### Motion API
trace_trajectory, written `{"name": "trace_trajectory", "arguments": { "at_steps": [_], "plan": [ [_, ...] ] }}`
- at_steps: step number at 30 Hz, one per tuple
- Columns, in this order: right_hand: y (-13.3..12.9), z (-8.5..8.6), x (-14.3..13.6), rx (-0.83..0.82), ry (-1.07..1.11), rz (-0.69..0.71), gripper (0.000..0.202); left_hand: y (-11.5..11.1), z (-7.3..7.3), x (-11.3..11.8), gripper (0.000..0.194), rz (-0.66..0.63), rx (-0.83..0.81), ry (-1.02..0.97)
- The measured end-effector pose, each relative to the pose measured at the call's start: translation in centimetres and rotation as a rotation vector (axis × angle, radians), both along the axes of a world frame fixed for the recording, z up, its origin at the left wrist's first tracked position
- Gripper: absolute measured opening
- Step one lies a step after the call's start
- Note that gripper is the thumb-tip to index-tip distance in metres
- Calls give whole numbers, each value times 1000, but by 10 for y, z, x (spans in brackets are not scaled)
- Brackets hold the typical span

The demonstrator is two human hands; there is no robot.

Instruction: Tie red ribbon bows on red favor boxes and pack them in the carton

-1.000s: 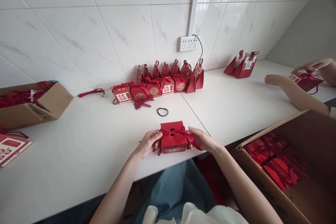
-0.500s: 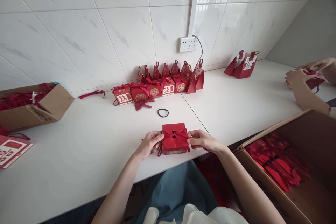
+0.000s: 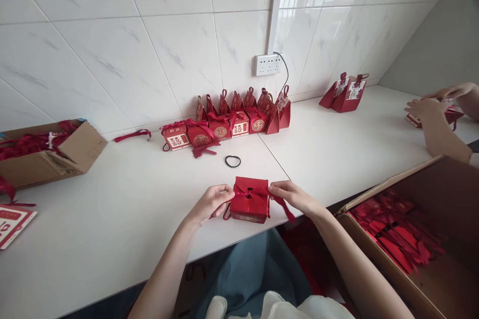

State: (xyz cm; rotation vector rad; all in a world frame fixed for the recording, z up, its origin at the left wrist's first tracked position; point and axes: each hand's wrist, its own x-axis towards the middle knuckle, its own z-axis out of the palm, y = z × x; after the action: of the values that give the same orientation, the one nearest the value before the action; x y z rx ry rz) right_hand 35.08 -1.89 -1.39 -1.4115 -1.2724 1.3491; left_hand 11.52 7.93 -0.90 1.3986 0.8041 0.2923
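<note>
A small red box (image 3: 248,208) lies near the table's front edge, with a red ribbon (image 3: 258,191) across its top through the flaps. My left hand (image 3: 212,204) pinches the ribbon at the box's left side. On the right side my right hand (image 3: 292,195) pinches the other part of the ribbon, and a loose end hangs below its fingers. Whether the ribbon is knotted at the middle is too small to tell. A black ring-shaped band (image 3: 232,161) lies just behind the box.
Red gift boxes (image 3: 220,129) stand in rows by the wall, others (image 3: 348,95) farther right. Cardboard boxes sit left (image 3: 80,147) and lower right (image 3: 396,179). At far right, a person's hands (image 3: 430,109) handle a red box. A patterned box (image 3: 15,224) lies left.
The red box has turned slightly and shifted a little right. A ribbon end now hangs visibly below my right hand. The other person's hands and their red box have moved slightly.
</note>
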Motion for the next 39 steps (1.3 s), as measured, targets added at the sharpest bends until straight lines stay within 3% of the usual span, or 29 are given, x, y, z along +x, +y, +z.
{"name": "trace_trajectory", "arguments": {
  "at_steps": [8, 14, 22, 27, 33, 39],
  "plan": [
    [-3, -1, -3, 9, 200, -4, 39, 2, -3, 0, 37, -30, 32, -3],
    [-3, -17, -12, 16, 442, -90, 40, 1, -8, 2, 39, -55, 49, -54],
    [4, -41, -10, -16, 553, -144, 43, -3, -30, 2, 48, -31, -22, -146],
    [7, -48, -9, -31, 532, -135, 47, -3, -43, 3, 54, -3, -20, -210],
    [11, -40, -4, -25, 405, -114, 42, 1, -45, 1, 53, -15, 18, -193],
    [2, -4, 4, -11, 51, -91, 34, -4, -31, -2, 49, -11, 109, -93]
  ]
}}
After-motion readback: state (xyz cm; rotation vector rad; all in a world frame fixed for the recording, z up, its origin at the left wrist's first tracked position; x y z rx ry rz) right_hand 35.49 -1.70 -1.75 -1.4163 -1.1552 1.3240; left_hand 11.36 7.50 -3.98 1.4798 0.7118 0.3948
